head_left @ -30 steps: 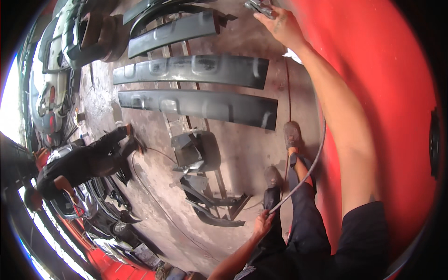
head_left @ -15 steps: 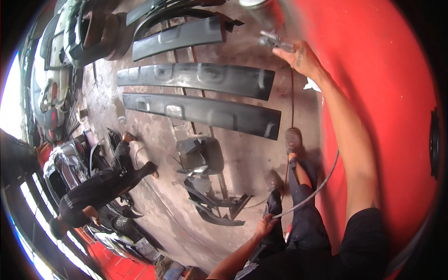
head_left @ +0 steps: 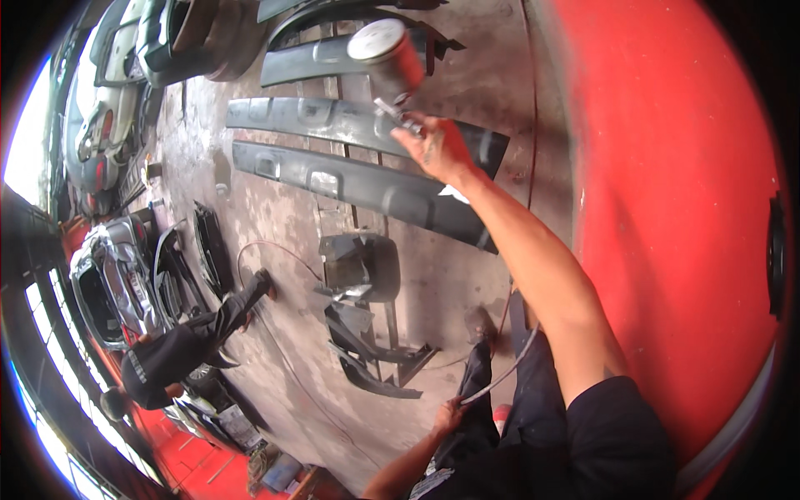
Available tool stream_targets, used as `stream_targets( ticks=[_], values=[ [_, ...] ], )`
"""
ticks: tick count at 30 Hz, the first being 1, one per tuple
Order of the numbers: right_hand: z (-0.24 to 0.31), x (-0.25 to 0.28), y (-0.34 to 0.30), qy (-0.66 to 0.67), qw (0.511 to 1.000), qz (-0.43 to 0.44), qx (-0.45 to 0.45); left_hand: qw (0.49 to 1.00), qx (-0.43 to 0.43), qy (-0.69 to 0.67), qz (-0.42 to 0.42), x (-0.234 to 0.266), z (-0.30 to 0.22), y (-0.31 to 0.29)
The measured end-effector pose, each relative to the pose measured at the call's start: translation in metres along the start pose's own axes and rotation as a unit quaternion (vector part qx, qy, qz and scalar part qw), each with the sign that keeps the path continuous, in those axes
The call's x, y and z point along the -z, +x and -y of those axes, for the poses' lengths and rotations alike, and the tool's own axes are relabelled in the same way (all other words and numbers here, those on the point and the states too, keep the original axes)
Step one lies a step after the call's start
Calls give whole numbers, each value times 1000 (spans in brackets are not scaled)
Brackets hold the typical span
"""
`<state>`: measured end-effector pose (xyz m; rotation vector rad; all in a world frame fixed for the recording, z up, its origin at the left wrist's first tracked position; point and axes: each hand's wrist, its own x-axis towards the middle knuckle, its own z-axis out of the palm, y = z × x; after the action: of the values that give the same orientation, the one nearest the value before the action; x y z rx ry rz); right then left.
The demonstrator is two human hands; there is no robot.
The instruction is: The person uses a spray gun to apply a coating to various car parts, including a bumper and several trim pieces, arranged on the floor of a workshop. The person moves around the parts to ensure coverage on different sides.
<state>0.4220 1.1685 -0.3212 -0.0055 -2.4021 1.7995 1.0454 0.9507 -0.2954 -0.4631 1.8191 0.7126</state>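
Spray gun (head_left: 392, 71) is held up in the clenched right hand (head_left: 437, 148), its cup above the 2 long grey panels (head_left: 367, 185) lying crosswise on the floor (head_left: 275, 233). The hose (head_left: 500, 379) is gripped low by the left hand (head_left: 448, 414).

The spray gun (head_left: 392, 71) carries a silvery-grey metal cup with a pale, whitish lid, and just below and left of the grip on it lie two long bumper panels (head_left: 358, 179) in dark matte grey. Right of that grip stands a bright red wall (head_left: 675, 208). The floor (head_left: 283, 225) under the panels is dull brown-grey, blotched with lighter patches; the hose (head_left: 500, 379) is grey.
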Motion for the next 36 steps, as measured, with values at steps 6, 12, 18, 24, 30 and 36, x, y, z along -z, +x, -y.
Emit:
stream_targets(
  ticks=[6,12,18,24,30,36],
  values=[
    [27,25,-25,65,996,49,-32,998,49,-38,-1,27,-34,-17],
    [5,98,-40,-15,995,-52,-83,999,15,-37,-35,22,1,-37],
    [-19,157,14,-10,982,-54,-180,997,26,-62,-50,43,-35,-60],
    [-9,184,106,0,988,-40,-146,986,-36,-88,-140,67,-64,-40],
    [27,196,155,-88,980,-12,-177,986,-35,-111,-117,81,-67,1],
    [18,207,214,-87,985,60,-137,992,-79,-80,-66,120,-148,26]
  ],
)
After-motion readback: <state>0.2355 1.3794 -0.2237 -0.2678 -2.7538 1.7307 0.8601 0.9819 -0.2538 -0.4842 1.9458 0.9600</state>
